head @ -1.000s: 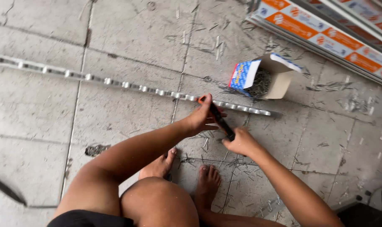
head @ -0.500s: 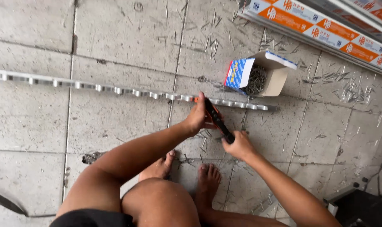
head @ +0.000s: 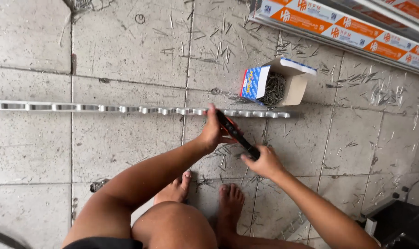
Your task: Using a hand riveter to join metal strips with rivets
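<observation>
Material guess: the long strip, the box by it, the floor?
Long strip: looks like bright metal, shiny silver with repeated cut-outs. Box: printed cardboard, brown inside of the open flap showing. Floor: seems matte grey stone or concrete tile, scuffed, with visible joints.

Grey tiled floor (head: pixel 126 152) strewn with loose fasteners

A long perforated metal strip (head: pixel 103 109) lies flat across the tiles from the far left edge to just short of the open cardboard box (head: pixel 283 83), which lies tipped on its side just beyond the strip's right end, full of thin nails or rivets. Loose pins (head: pixel 218 50) are scattered on the far tiles and to the right of the box. Long packaged profiles (head: pixel 338 27) with orange and white wrapping lie along the far right edge. Two bare feet (head: pixel 230 203) rest on the near tiles, and a small dark scrap (head: pixel 98 185) lies near left of them.
</observation>
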